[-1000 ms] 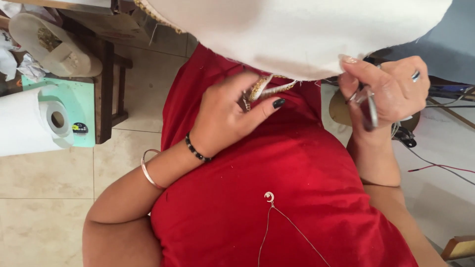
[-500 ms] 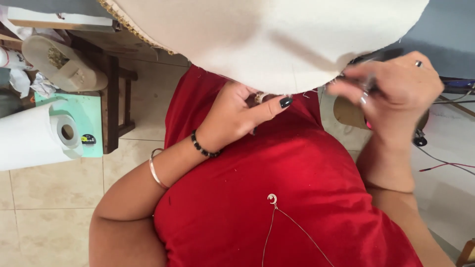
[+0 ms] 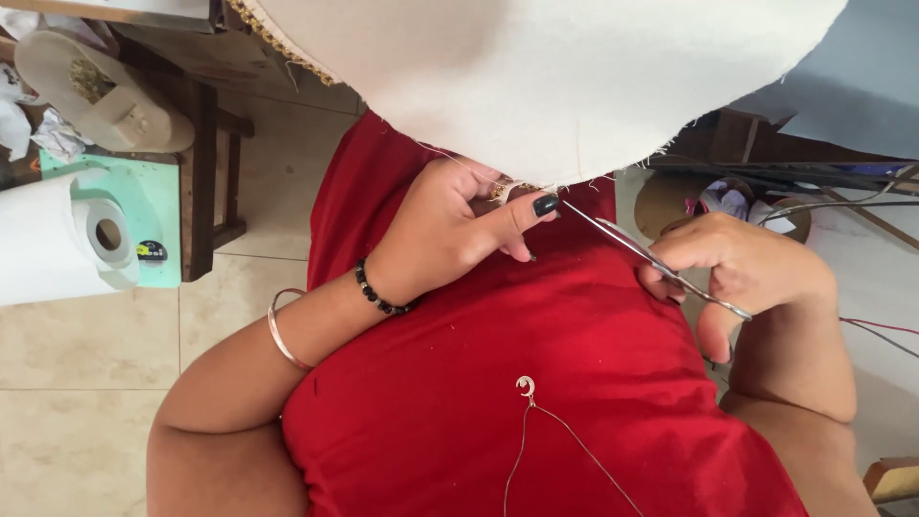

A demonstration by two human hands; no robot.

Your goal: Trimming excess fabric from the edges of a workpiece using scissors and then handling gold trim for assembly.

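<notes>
A large cream cloth (image 3: 574, 77) hangs over my lap at the top of the head view. My left hand (image 3: 450, 230) pinches its lower edge, where a gold beaded trim (image 3: 507, 190) runs, between thumb and fingers. My right hand (image 3: 747, 273) grips a pair of small metal scissors (image 3: 637, 251); the blades point left and their tip reaches the cloth edge beside my left thumb. Below both hands lies my red garment (image 3: 536, 383) with a thin necklace and crescent pendant (image 3: 526, 387) on it.
A white paper roll (image 3: 67, 239) lies on a mint-green stool (image 3: 153, 206) at the left. A shoe-shaped object (image 3: 96, 91) sits on a dark wooden bench (image 3: 206, 144). Cables (image 3: 876, 330) and clutter lie on the tiled floor at right.
My right hand has come down from the cloth edge and turned the scissors so the blades point at the trim. My left hand stays pinching the edge.
</notes>
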